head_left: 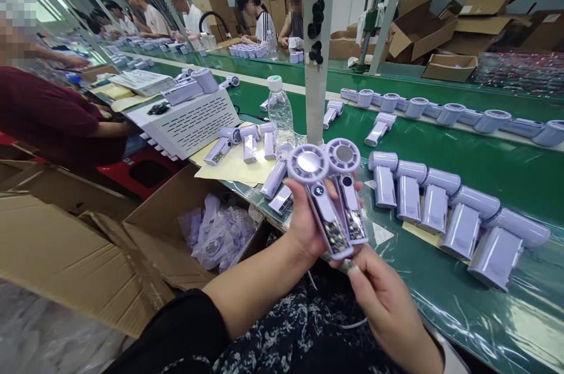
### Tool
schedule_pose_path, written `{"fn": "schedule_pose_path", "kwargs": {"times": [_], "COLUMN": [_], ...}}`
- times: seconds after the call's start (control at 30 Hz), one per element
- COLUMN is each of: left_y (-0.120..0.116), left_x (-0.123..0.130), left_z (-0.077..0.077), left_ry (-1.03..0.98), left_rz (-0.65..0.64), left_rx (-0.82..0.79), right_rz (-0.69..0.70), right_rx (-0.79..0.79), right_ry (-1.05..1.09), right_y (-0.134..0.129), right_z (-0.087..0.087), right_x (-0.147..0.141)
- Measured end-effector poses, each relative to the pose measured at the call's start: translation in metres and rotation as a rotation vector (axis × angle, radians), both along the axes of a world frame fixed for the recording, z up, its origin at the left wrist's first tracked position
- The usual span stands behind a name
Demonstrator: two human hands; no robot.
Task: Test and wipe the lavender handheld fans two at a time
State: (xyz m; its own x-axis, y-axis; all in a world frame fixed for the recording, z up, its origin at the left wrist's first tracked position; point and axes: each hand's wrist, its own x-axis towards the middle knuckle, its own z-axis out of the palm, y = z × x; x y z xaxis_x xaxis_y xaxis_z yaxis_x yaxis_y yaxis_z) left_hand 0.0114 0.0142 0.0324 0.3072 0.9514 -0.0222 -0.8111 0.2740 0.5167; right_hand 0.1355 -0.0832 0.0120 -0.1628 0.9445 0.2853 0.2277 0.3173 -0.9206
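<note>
Two lavender handheld fans [328,192] are held side by side above the edge of the green belt [445,157], faces towards the camera.

Far left: a co-worker's dark red sleeve [53,115] rests by a white vented unit [189,121]. Below it, an open carton [167,233] holds bagged fans [220,236].

Centre left: three fans lie on a yellow sheet [233,168], near a water bottle [281,113].

Centre: the left hand [304,221] is closed around both handles from behind, thumb at the side. The right hand [383,297] is loosely curled, fingertips touching the base of the handles; it does not clasp them.

Right: a row of finished fans [445,209] lies flat on the belt, overlapping one another, with a second line [449,113] farther back.

Judgement: the step appears to be a visual check of the pair. It is best done with both faces level and square to the eye, the left grip firm and kept low on the handles so buttons and displays stay uncovered, and the right fingertips steadying the bases only.
</note>
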Motion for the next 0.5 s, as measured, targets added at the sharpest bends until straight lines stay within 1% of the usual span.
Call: {"fn": "schedule_pose_path", "kwargs": {"times": [0.07, 0.17, 0.23, 0.3, 0.4, 0.43, 0.5], "left_y": [0.001, 0.0, -0.001, -0.002, -0.002, -0.001, -0.001], "left_x": [-0.002, -0.003, -0.004, -0.005, -0.008, -0.009, -0.01], "left_z": [0.003, 0.002, -0.001, -0.003, -0.003, -0.003, -0.002], "left_ry": [-0.027, 0.008, 0.04, 0.043, 0.002, -0.011, -0.02], "left_rz": [-0.009, -0.001, 0.019, 0.028, -0.006, -0.017, -0.017], "left_rx": [-0.001, 0.063, 0.124, 0.162, 0.138, 0.126, 0.131], "right_rz": [-0.038, -0.175, -0.229, -0.198, -0.104, -0.1, -0.142], "right_rx": [0.022, -0.088, -0.157, -0.196, -0.206, -0.203, -0.215], "right_ry": [0.035, 0.051, 0.068, 0.071, -0.006, -0.026, -0.013], "right_y": [-0.001, -0.001, -0.001, 0.0, 0.004, 0.004, 0.004], "right_z": [0.001, 0.003, 0.004, 0.006, 0.009, 0.009, 0.009], "right_x": [-0.005, -0.011, -0.011, -0.008, -0.001, 0.0, -0.001]}}
